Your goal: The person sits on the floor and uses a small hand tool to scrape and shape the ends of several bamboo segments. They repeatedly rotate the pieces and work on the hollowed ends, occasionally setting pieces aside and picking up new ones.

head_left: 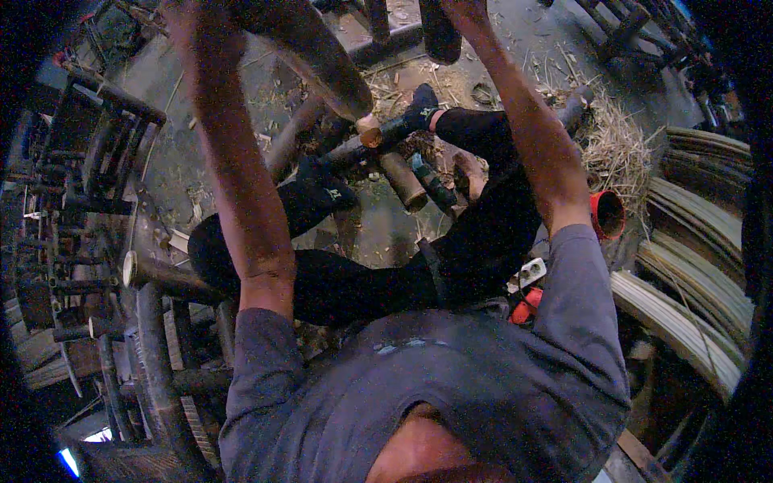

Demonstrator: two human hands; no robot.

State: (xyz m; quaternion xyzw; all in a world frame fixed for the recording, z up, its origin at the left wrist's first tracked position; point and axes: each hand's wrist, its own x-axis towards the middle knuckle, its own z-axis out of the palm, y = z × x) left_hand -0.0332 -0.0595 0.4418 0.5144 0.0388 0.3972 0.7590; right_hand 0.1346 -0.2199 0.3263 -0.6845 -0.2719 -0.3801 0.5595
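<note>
Both my arms reach forward to the upper edge of the picture. My left hand (pixel 197 18) is blurred and partly cut off there, beside a thick dark pole (pixel 310 60) that slants down to the right. My right hand (pixel 465 10) is at the top edge, against or close to the end of another dark pole (pixel 441 39); its fingers are mostly out of view. Below the first pole, a joint with a pale round end (pixel 369 129) sits on a crossbar between my feet. A shorter pole piece (pixel 403 181) points toward me from it.
A teal and black tool (pixel 432 179) lies by my feet. To my right are a red-rimmed cylinder (pixel 608 215), a white power strip (pixel 527 275), straw-like shavings (pixel 616 157) and bundled pale strips (pixel 692 209). Pole frames (pixel 153 354) crowd the left side.
</note>
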